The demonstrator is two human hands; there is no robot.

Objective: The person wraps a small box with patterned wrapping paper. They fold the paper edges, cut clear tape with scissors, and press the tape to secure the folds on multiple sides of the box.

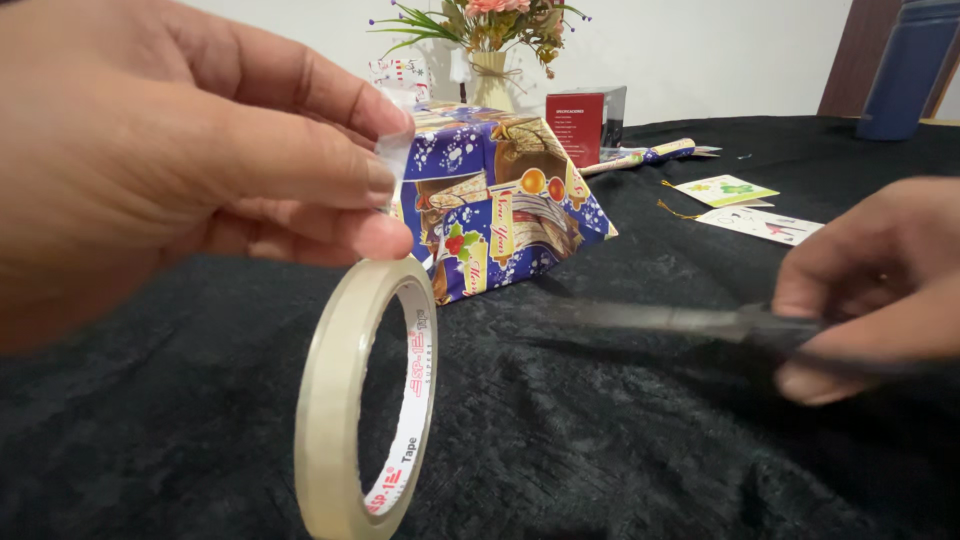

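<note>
Tape roll (365,400) hangs upright in the head view, low and left of centre above the black-clothed table (600,450). The left hand (190,150) pinches its clear loose end (395,150) in a closed grip between thumb and fingers. The right hand (880,285) is closed around blurred scissors (680,320), their blades pointing toward the tape. Behind stands a gift-wrapped box (500,200).

light: soft, even, indoor; bright pale wall behind | shadows: faint on black cloth (620,440) | blur: right hand (880,290) and scissors (690,322) motion-smeared | focus: tape roll (368,400) sharp, left hand (170,160) slightly soft | glare: none
</note>
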